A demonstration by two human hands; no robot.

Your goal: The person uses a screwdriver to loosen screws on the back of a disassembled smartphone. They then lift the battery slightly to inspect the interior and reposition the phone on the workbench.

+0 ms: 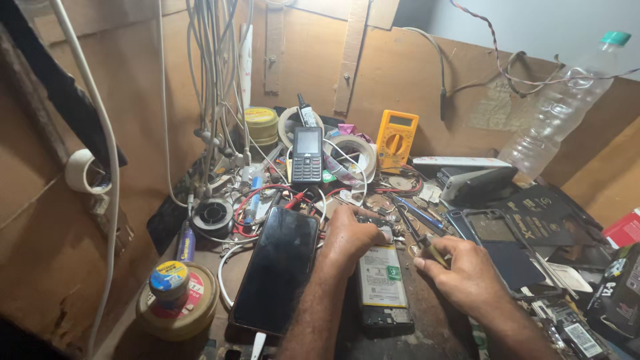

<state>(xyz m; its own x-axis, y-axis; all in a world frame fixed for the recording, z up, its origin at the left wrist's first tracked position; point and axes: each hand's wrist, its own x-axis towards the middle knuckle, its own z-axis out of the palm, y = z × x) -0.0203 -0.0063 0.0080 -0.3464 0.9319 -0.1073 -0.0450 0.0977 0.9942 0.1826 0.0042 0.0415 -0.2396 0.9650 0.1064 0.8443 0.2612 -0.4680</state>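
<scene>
An opened phone (381, 277) with its white battery showing lies on the bench in front of me. My left hand (349, 237) presses down on its upper end, fingers curled over the board. My right hand (465, 275) grips a thin screwdriver (419, 237) whose tip points toward the top of the opened phone. A black smartphone (278, 270) lies screen up just left of my left forearm, with a white cable at its lower end.
A small keypad phone (307, 155) leans at the back, beside tape rolls (353, 155) and a yellow multimeter (396, 139). A round tin (177, 308) sits front left, a plastic bottle (559, 110) back right. Phone parts, boxes and wires crowd the right side.
</scene>
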